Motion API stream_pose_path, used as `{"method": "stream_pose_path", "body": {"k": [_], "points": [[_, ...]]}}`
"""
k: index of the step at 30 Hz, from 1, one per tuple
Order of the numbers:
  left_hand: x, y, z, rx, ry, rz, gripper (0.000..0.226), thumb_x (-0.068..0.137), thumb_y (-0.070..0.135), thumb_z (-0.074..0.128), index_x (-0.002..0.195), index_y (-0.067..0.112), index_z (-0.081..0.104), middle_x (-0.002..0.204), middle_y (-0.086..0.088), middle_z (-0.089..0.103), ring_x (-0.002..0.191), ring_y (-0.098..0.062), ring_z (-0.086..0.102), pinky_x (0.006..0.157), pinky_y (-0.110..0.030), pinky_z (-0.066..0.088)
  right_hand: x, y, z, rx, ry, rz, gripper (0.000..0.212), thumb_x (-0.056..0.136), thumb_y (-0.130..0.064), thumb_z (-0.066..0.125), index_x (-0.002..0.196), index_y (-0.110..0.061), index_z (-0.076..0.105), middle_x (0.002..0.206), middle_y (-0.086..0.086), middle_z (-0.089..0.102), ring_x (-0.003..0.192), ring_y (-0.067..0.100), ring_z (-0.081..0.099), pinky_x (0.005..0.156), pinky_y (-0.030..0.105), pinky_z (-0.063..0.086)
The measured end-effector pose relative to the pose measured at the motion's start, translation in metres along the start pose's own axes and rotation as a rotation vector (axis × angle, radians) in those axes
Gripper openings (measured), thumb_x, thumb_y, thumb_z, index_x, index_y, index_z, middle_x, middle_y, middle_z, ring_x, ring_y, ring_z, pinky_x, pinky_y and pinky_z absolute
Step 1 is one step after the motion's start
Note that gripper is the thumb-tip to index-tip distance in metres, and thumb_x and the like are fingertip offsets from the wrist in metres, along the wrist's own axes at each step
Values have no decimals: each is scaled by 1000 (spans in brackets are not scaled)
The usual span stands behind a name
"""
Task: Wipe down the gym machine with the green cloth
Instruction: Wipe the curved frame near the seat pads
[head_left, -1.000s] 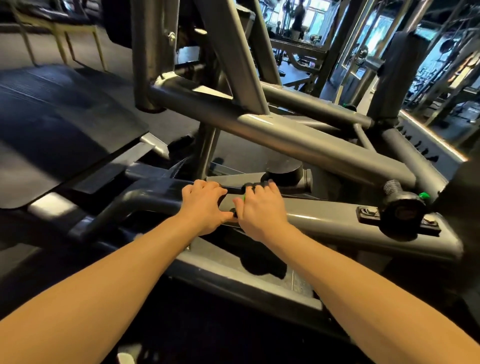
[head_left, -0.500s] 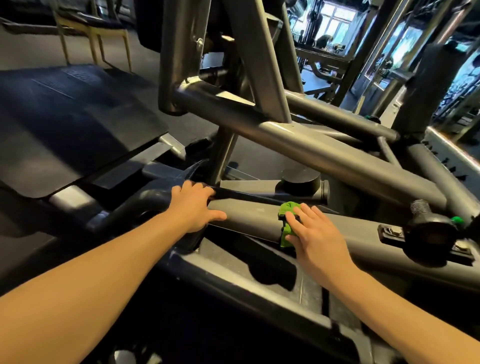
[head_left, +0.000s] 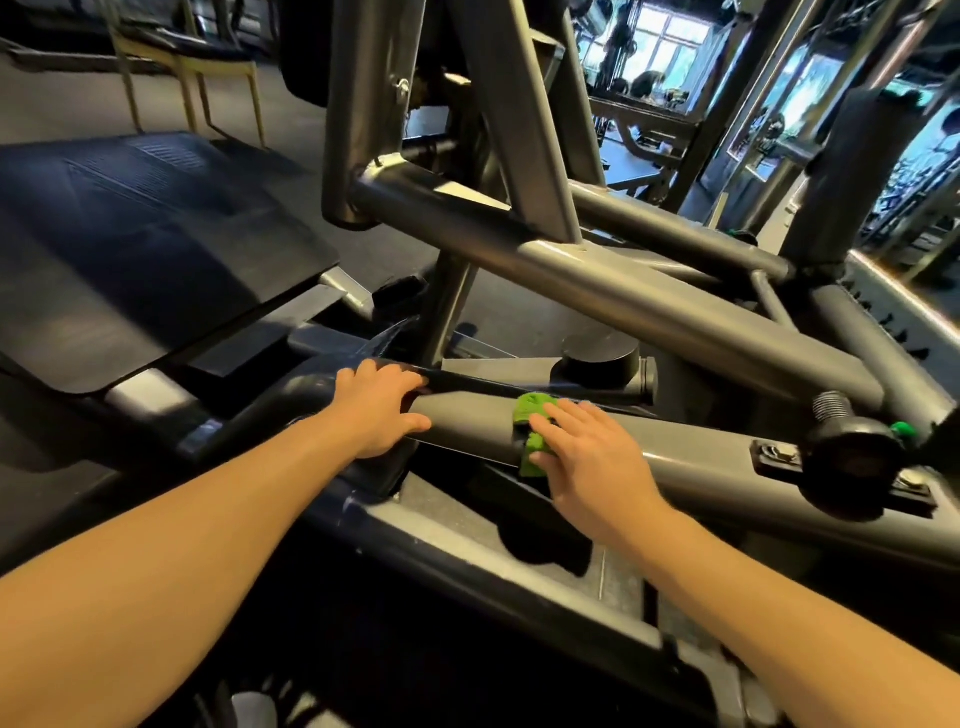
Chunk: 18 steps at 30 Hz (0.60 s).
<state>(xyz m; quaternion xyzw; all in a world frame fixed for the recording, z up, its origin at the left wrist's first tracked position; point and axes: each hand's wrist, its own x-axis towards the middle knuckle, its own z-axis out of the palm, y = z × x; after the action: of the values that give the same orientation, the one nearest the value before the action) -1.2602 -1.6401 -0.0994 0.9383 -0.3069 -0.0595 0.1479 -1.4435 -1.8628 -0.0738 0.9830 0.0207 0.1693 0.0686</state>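
Note:
The gym machine is a frame of grey steel tubes; its low horizontal tube (head_left: 467, 423) runs across the middle of the head view. A small green cloth (head_left: 531, 421) lies bunched over that tube. My right hand (head_left: 587, 452) presses the cloth against the tube with straight fingers, covering most of it. My left hand (head_left: 376, 408) rests flat on the tube's bent left end, a hand's width to the left of the cloth.
A black padded platform (head_left: 130, 249) lies to the left. A thick diagonal tube (head_left: 623, 291) crosses above my hands. A black knob with a threaded bolt (head_left: 852, 457) sits on the tube to the right. A round black cap (head_left: 600, 358) stands behind the cloth.
A second ago both hands were together on the tube with the cloth hidden. My right hand has slid right along the tube with the cloth; my left hand stayed near the bend.

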Motion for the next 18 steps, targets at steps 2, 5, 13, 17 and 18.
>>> {"method": "stream_pose_path", "body": {"k": [2, 5, 13, 17, 18], "points": [[1, -3, -2, 13, 5, -13, 64, 91, 60, 63, 146, 29, 48, 145, -4, 51, 136, -31, 39, 112, -50, 30, -16, 23, -7, -17, 37, 49, 43, 93, -35, 56, 127, -14, 70, 129, 7, 70, 124, 28, 64, 113, 48, 43], [2, 0, -5, 45, -12, -21, 67, 91, 62, 62, 145, 24, 49, 146, -7, 50, 137, -33, 40, 114, -52, 29, -19, 31, -15, -52, 46, 79, 40, 92, -32, 56, 120, -10, 74, 119, 10, 74, 116, 32, 68, 107, 48, 48], [3, 3, -5, 63, -28, -17, 64, 93, 59, 61, 145, 24, 48, 145, -6, 50, 136, -31, 40, 111, -48, 31, 67, -38, 11, 136, -133, 173, 22, 99, -30, 56, 103, -16, 72, 101, 2, 69, 98, 24, 60, 92, 38, 47], [-1, 8, -4, 59, 12, -4, 65, 93, 58, 61, 148, 26, 46, 145, -4, 49, 136, -29, 38, 110, -47, 31, 81, -33, 16, 209, -131, 324, 25, 101, -35, 52, 99, -17, 69, 94, 5, 72, 89, 29, 64, 79, 42, 54], [-2, 9, -3, 52, 22, 15, 67, 92, 59, 61, 149, 27, 44, 146, -4, 48, 136, -29, 37, 111, -47, 31, 76, -23, 14, 187, -120, 370, 26, 101, -36, 52, 97, -17, 68, 94, 6, 72, 88, 31, 65, 76, 41, 54]]}}
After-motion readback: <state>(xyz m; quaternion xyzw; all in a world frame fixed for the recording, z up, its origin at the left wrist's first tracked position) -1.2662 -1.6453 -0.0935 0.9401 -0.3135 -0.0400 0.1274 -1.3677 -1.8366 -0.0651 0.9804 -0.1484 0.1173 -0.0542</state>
